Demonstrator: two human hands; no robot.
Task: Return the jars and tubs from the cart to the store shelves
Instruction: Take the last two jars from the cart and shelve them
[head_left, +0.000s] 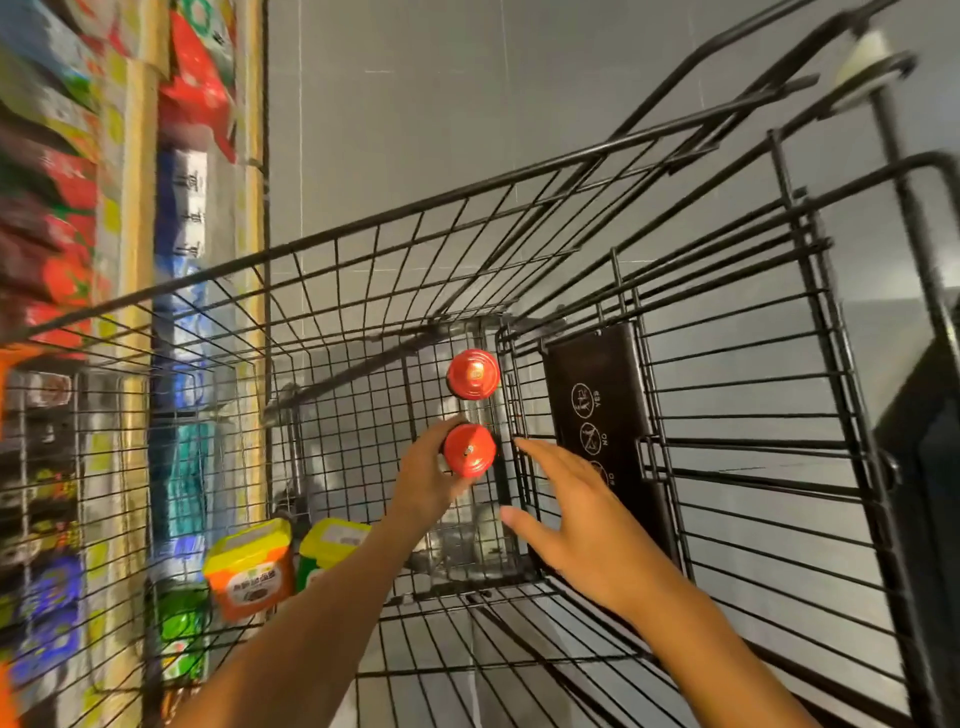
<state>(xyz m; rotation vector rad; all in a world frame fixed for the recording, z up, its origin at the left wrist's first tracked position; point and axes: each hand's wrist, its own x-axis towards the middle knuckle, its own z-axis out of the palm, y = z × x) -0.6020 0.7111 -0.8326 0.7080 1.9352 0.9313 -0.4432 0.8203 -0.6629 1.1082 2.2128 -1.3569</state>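
The nearer red-lidded jar (469, 450) stands deep in the cart (727, 332), near its far right corner, and the left hand (428, 480) already holds it: the fingers are curled around its body just under the lid, the thumb side toward the camera. Only the lid and a little of the side show, so I cannot tell the material, but a jar with such a metal-looking lid is probably glass, so rather heavy, stiff, smooth and breakable. I judge the best hold is around the body below the lid, not on the lid alone, and it should not knock against the wire.

A second red-lidded jar (473, 374) stands just beyond the first one, close but apart from it. The right hand (576, 514) is just right of the held jar, fingers straight and spread, holding nothing; it looks ready for the second jar or to support the first.

At the near left of the cart stand an orange tub (249, 571) with a yellow lid, a green tub (330, 545) beside it, and a green container (179, 631) at the wire wall. The store shelves (57, 208) are on the left, blurred.
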